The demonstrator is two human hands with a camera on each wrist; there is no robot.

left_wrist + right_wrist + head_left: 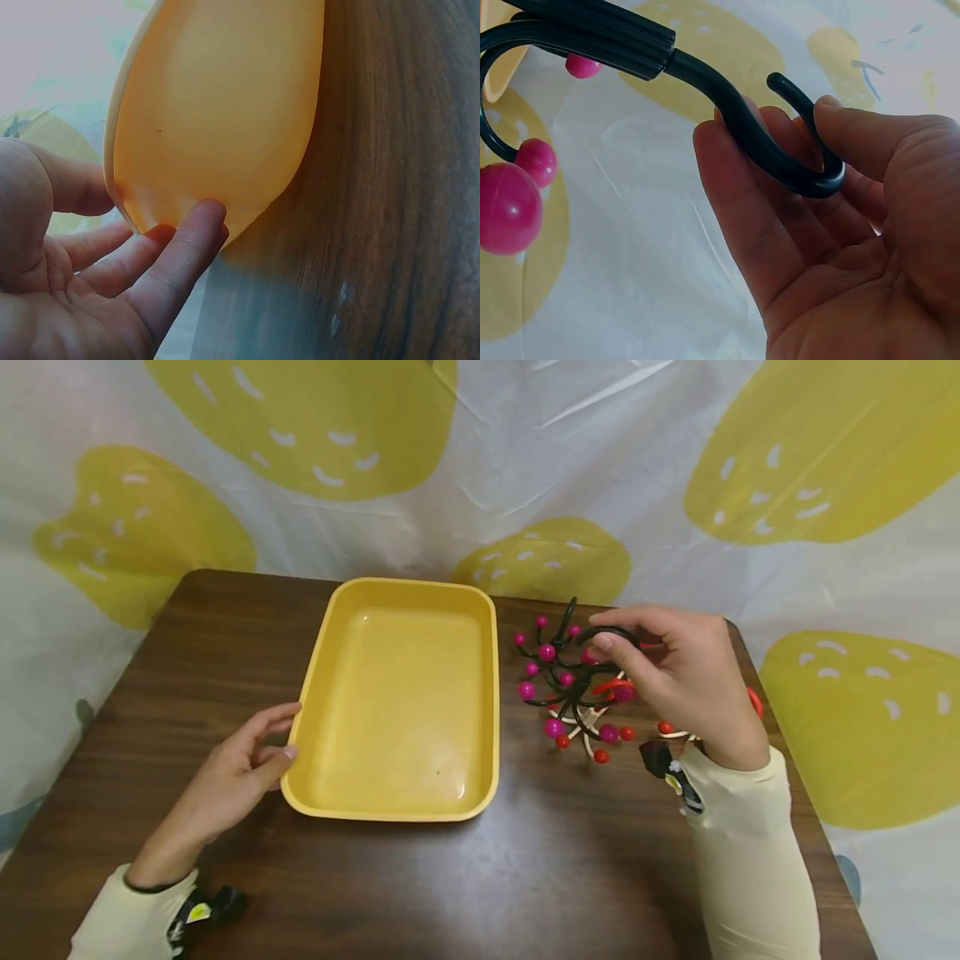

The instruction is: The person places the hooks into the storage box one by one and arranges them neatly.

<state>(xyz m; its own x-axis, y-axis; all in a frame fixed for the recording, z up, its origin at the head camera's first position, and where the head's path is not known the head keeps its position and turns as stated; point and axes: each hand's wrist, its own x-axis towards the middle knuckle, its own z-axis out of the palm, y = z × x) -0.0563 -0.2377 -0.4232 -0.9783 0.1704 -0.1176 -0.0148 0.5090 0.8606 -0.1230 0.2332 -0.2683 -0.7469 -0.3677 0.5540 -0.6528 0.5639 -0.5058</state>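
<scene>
A yellow tray [397, 817] lies on the dark wooden table. At its left rim is my left hand [232, 772], fingers and thumb touching the edge; the left wrist view shows the fingers [180, 262] against the tray's wall [217, 112]. My right hand [686, 672] holds the curved hook end of a black hook piece with pink balls [577, 685]. In the right wrist view, the black hook [780, 165] rests between the thumb and fingers of the hand [817, 240], with pink balls [506, 208] at the other end.
Beside and beneath the held piece are another black piece with pink balls [547, 652] and white pieces with red balls [602, 757]. A red hook [754, 702] shows behind the right wrist. A patterned cloth [540, 468] hangs behind the table [525, 877].
</scene>
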